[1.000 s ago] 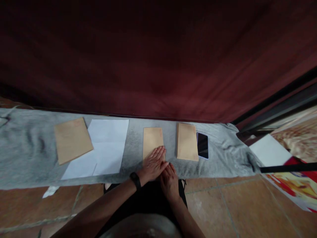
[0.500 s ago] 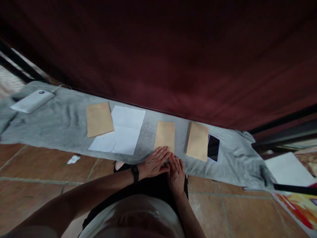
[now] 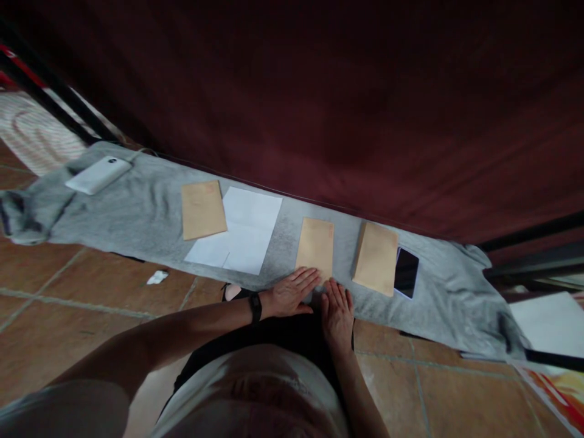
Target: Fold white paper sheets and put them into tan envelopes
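A brown kraft envelope point(image 3: 316, 243) lies flat on the grey cloth in front of me. My left hand point(image 3: 292, 293), with a dark band on its wrist, rests its flat fingers over the envelope's near left corner. Close beside it, my right hand point(image 3: 337, 309) lies with fingers stretched out at the near right corner. Both hands are open and hold nothing. To the right is a thick stack of brown envelopes point(image 3: 376, 258). On the left, more brown envelope paper point(image 3: 203, 210) overlaps creased white sheets point(image 3: 249, 225).
A phone point(image 3: 406, 272) lies against the stack's right side. A white device point(image 3: 99, 174) with a cable sits at the far left of the grey cloth point(image 3: 150, 201). Behind hangs a dark red curtain point(image 3: 319, 121). A paper scrap point(image 3: 157, 277) lies on the tiled floor.
My hands have moved slightly apart, with the right drawn off the left's fingertips. The whole view has shifted, so the table items appear further right.
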Available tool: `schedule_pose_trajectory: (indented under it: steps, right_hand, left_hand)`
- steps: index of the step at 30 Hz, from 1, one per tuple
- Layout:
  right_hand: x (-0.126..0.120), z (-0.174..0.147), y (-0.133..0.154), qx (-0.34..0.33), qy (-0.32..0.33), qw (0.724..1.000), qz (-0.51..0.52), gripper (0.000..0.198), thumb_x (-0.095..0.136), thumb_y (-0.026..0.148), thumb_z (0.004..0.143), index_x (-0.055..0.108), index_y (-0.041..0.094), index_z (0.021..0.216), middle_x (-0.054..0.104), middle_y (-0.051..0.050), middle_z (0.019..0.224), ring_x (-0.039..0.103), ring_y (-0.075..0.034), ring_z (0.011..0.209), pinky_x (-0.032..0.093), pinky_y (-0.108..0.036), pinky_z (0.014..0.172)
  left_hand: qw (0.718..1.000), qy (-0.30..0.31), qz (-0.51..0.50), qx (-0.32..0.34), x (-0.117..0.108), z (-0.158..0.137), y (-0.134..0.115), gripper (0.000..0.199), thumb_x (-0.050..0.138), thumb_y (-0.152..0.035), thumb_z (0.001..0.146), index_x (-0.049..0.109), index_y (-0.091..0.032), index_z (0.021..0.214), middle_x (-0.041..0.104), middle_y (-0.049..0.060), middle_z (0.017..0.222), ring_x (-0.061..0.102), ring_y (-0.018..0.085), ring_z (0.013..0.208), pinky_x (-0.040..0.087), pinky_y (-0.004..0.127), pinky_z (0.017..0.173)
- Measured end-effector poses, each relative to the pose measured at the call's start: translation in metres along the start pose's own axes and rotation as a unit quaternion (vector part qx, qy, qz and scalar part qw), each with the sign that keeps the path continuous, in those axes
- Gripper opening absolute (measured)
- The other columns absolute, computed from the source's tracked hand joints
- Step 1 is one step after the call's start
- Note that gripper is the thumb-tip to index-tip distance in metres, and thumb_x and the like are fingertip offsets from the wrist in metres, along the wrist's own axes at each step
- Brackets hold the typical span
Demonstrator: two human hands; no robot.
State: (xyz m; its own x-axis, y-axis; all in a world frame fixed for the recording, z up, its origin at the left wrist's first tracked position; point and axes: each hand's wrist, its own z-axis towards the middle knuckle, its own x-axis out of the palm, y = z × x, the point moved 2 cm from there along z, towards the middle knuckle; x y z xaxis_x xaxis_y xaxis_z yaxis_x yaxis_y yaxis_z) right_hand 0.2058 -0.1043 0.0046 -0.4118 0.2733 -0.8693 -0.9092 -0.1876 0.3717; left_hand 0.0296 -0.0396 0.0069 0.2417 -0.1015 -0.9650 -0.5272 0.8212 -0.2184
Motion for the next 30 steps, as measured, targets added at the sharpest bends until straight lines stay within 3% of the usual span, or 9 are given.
schedule_pose_trajectory:
  steps: [7,11,22,26,30]
  right_hand:
    - [0.005,0.007,0.021,-0.046,0.026,0.998,0.028,0.049,0.032,0.028,0.109,0.039,0.015,0.156,0.052,-0.013,0.152,0.043,-0.023,0.146,0.030,-0.050,0.122]
    - [0.006,0.004,0.015,-0.027,0.022,0.999,-0.014,0.047,0.034,0.025,0.108,0.043,0.014,0.153,0.054,-0.013,0.151,0.045,-0.024,0.145,0.030,-0.049,0.122]
    - [-0.002,-0.002,0.000,0.024,-0.020,0.998,-0.045,0.043,0.040,0.023,0.106,0.051,0.018,0.148,0.057,-0.009,0.149,0.047,-0.025,0.141,0.027,-0.048,0.122]
    - [-0.005,0.005,0.003,0.060,-0.019,0.997,-0.040,0.041,0.043,0.020,0.103,0.054,0.019,0.143,0.060,-0.012,0.143,0.051,-0.027,0.133,0.036,-0.047,0.114]
    - [-0.002,0.022,0.006,0.150,-0.060,0.987,0.013,0.032,0.050,0.016,0.096,0.062,0.016,0.125,0.066,-0.015,0.122,0.058,-0.029,0.113,0.047,-0.047,0.099]
  left_hand:
    - [1.000,0.014,-0.001,-0.017,-0.003,0.002,0.000,0.080,0.052,-0.054,0.095,0.032,-0.005,0.155,0.034,0.020,0.163,0.023,0.028,0.155,0.017,0.043,0.127]
    - [1.000,0.005,0.022,0.000,-0.003,0.001,0.002,0.085,0.050,-0.062,0.095,0.029,-0.008,0.157,0.032,0.019,0.164,0.024,0.029,0.155,0.019,0.044,0.127]
    - [0.998,-0.030,0.044,-0.022,-0.001,-0.033,0.020,0.080,0.047,-0.057,0.097,0.025,-0.011,0.160,0.034,0.018,0.163,0.031,0.028,0.152,0.027,0.045,0.124]
    - [0.997,-0.049,0.047,-0.046,-0.009,-0.036,0.021,0.068,0.043,-0.055,0.099,0.042,-0.012,0.152,0.046,0.018,0.157,0.044,0.029,0.145,0.038,0.045,0.118]
    - [0.992,-0.077,0.044,-0.084,-0.015,-0.019,0.017,0.046,0.040,-0.039,0.102,0.060,-0.015,0.135,0.063,0.017,0.140,0.060,0.031,0.130,0.048,0.046,0.106]
